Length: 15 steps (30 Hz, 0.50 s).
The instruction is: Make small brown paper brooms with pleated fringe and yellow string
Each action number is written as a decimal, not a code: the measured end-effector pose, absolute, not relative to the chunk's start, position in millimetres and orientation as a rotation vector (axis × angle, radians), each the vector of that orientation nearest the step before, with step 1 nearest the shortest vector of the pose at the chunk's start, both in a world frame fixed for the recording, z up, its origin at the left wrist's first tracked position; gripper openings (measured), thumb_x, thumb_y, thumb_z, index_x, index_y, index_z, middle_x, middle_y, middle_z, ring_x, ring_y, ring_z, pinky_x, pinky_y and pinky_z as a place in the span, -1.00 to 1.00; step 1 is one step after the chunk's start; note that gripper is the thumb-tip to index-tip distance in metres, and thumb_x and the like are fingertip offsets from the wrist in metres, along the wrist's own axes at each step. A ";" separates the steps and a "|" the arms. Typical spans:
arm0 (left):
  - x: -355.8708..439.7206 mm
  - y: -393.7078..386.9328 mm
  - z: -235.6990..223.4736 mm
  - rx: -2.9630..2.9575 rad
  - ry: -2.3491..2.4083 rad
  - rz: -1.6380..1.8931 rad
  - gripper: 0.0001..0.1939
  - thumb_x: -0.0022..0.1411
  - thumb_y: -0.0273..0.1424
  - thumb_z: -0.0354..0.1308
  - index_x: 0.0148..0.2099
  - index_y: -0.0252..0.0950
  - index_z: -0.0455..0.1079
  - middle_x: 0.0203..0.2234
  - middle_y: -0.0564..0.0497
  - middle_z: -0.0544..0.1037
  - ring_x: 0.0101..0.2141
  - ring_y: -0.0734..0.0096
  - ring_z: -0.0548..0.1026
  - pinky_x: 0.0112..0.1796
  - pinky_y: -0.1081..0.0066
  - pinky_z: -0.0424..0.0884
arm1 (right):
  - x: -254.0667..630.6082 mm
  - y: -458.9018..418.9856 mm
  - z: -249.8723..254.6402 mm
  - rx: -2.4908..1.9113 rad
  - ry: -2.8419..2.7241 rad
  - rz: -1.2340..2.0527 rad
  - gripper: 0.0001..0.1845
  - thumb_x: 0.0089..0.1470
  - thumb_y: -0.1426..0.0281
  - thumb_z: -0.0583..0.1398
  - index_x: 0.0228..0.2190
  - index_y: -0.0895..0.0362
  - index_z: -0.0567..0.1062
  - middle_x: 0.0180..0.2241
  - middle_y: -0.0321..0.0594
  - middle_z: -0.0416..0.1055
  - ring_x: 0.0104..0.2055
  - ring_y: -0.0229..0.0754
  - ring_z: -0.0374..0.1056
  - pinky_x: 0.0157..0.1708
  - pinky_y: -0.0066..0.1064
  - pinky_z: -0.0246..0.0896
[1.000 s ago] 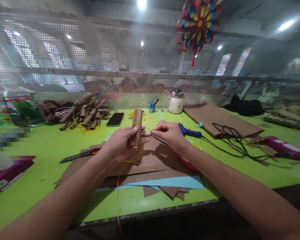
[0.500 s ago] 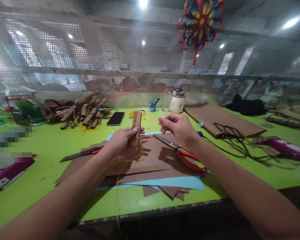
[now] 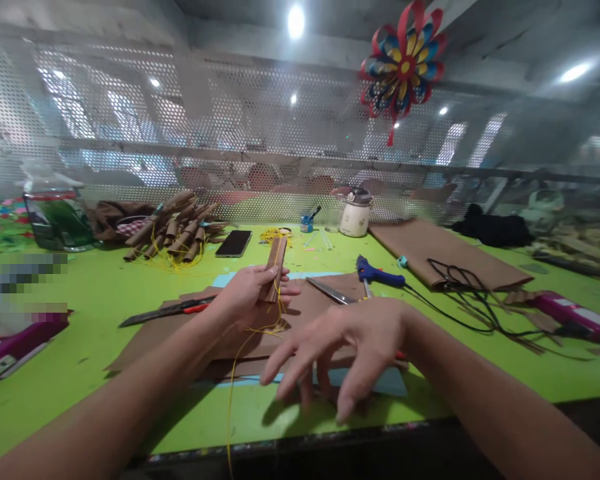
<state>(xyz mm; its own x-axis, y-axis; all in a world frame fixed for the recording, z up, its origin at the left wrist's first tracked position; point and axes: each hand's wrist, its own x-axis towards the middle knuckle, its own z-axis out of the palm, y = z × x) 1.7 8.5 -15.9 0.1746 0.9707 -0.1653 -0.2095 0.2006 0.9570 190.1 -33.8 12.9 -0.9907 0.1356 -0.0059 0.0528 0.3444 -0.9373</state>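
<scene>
My left hand (image 3: 253, 287) is closed around a folded strip of brown paper (image 3: 276, 257), its thumb pressed on the front. A yellow string (image 3: 233, 373) runs along the strip and trails down past the table edge. With fingers spread and nothing in them, my right hand (image 3: 350, 347) hovers over the near side of the brown paper sheets (image 3: 290, 320) and a light blue sheet (image 3: 380, 383). Scissors (image 3: 330, 291) lie beyond it, their handles mostly covered by that hand. A blue glue gun (image 3: 380, 273) rests behind the scissors.
Black-bladed scissors (image 3: 165, 310) lie left of my left hand. Farther back are rolled brown paper pieces (image 3: 180, 233), a phone (image 3: 234, 244), a blue jar (image 3: 307, 224) and a white flask (image 3: 355, 215). A black cord (image 3: 460, 320) loops to a purple power strip (image 3: 575, 312) at right.
My right hand has left the strip's side, opened its fingers and swung down toward the near table edge. My left hand keeps its hold on the strip. The view has tilted slightly upward.
</scene>
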 end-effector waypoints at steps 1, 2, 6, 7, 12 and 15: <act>1.8 8.9 -15.7 0.980 1.018 1.059 -0.83 0.25 -0.61 -0.05 -0.31 -0.45 0.35 -0.51 -0.13 0.55 -0.46 0.23 0.60 -0.51 0.42 0.51 | 190.1 -31.3 10.2 -0.284 -2.491 1.720 -0.68 -0.02 0.36 0.26 -0.18 0.18 0.55 -0.14 -0.07 0.49 -0.29 -0.25 0.45 -0.34 -0.47 0.34; 1.8 9.4 -15.6 0.981 1.020 1.051 -0.84 0.25 -0.61 -0.05 -0.31 -0.46 0.35 -0.52 -0.12 0.54 -0.47 0.22 0.59 -0.52 0.41 0.51 | 190.9 -26.5 7.0 -0.415 -2.438 1.652 -0.77 -0.01 0.34 0.26 -0.29 0.20 0.58 -0.33 -0.14 0.53 -0.40 -0.30 0.42 -0.41 -0.50 0.30; 2.2 9.9 -15.8 0.980 1.014 1.011 -0.85 0.27 -0.59 -0.04 -0.28 -0.47 0.34 -0.51 -0.12 0.52 -0.50 0.22 0.59 -0.54 0.40 0.50 | 200.0 7.8 -7.3 -0.882 -1.937 1.199 -0.69 -0.07 0.30 0.30 -0.70 0.20 0.45 -0.75 -0.39 0.27 -0.68 -0.44 0.10 -0.62 -0.54 0.03; 2.5 9.2 -16.2 0.982 1.008 1.009 -0.86 0.27 -0.58 -0.04 -0.28 -0.47 0.34 -0.49 -0.13 0.52 -0.49 0.22 0.59 -0.54 0.40 0.50 | 202.9 17.1 -10.8 -0.945 -1.790 1.135 -0.70 -0.08 0.31 0.30 -0.69 0.21 0.45 -0.72 -0.37 0.30 -0.68 -0.45 0.10 -0.60 -0.52 0.03; 5.9 0.3 -17.5 1.006 0.938 0.955 -0.87 0.27 -0.55 -0.01 -0.24 -0.46 0.36 -0.43 -0.15 0.52 -0.37 0.16 0.60 -0.49 0.44 0.51 | 207.8 41.9 -26.4 -1.064 -1.529 1.177 -0.78 -0.08 0.30 0.28 -0.57 0.23 0.50 -0.53 -0.24 0.42 -0.58 -0.39 0.23 -0.55 -0.47 0.11; 8.6 -7.0 -16.1 1.037 0.922 0.892 -0.86 0.26 -0.53 0.01 -0.21 -0.46 0.38 -0.44 -0.15 0.55 -0.37 0.19 0.60 -0.48 0.44 0.51 | 200.1 40.3 -31.6 -1.029 -1.541 1.210 -0.74 -0.07 0.24 0.28 -0.48 0.22 0.51 -0.47 -0.21 0.44 -0.53 -0.35 0.28 -0.52 -0.46 0.18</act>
